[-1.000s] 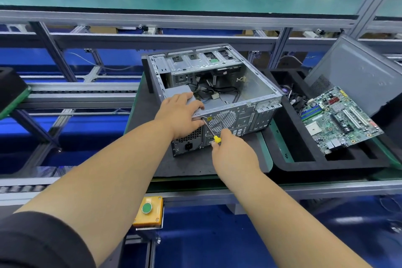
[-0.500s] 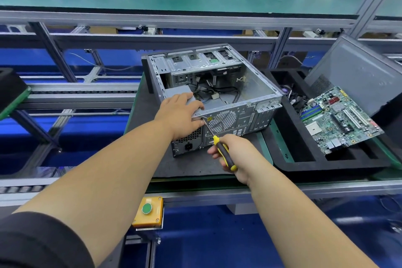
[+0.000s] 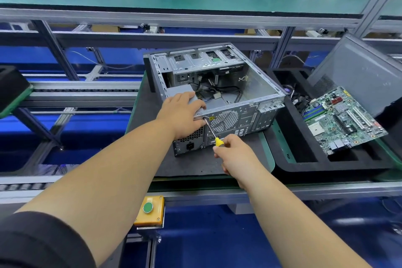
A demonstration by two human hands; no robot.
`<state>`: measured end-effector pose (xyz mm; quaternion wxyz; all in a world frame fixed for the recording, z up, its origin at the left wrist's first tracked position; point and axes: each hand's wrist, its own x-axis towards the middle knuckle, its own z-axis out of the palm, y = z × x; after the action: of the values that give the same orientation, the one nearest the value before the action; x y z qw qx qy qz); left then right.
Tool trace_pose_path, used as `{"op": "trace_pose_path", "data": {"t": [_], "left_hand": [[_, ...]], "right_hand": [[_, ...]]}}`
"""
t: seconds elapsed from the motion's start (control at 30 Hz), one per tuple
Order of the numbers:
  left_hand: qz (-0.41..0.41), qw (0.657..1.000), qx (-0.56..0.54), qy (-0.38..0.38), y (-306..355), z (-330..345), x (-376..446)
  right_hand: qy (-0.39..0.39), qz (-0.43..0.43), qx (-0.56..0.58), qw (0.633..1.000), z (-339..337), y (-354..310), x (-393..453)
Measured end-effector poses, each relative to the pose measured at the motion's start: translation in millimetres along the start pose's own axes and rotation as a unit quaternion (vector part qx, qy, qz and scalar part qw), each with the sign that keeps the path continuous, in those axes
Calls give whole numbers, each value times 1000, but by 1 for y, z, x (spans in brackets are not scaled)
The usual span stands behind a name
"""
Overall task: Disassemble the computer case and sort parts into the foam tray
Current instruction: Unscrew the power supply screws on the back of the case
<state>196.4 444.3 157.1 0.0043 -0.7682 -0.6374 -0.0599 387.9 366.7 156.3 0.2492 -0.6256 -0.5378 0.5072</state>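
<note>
Fingers of right hand [image 3: 236,155] curled round yellow-handled screwdriver [image 3: 212,131]; tip set on a rear-panel screw just beyond, by the fan grille. Left hand [image 3: 181,115] fingers bent over the power supply [image 3: 185,93] at the rear corner of the computer case [image 3: 217,93], bracing it. Right of the fingers: foam tray [image 3: 304,167] on the counter [image 3: 195,163], motherboard [image 3: 341,119] already in it. Step, likely: freeing the power supply. Next calls for backing the screw out squarely, then lifting the unit.
</note>
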Motion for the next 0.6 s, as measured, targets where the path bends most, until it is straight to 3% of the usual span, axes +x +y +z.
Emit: {"op": "trace_pose_path", "data": {"t": [0.1, 0.2, 0.27, 0.4, 0.5, 0.6], "left_hand": [[-1, 1000, 2, 0, 1, 0, 0], [-2, 1000, 0, 1, 1, 0, -1], [-3, 1000, -4, 1, 1, -1, -1], [-1, 1000, -2, -4, 2, -2, -2], [-1, 1000, -4, -6, 2, -3, -2], [-3, 1000, -3, -6, 2, -4, -3]], "right_hand": [[37, -78, -173, 981, 3, -3, -3], [91, -120, -361, 921, 10, -8, -10], [96, -122, -387, 909, 11, -8, -11], [53, -79, -264, 960, 2, -9, -11], [8, 13, -108, 994, -2, -9, -6], [1, 80, 1, 997, -3, -11, -4]]}}
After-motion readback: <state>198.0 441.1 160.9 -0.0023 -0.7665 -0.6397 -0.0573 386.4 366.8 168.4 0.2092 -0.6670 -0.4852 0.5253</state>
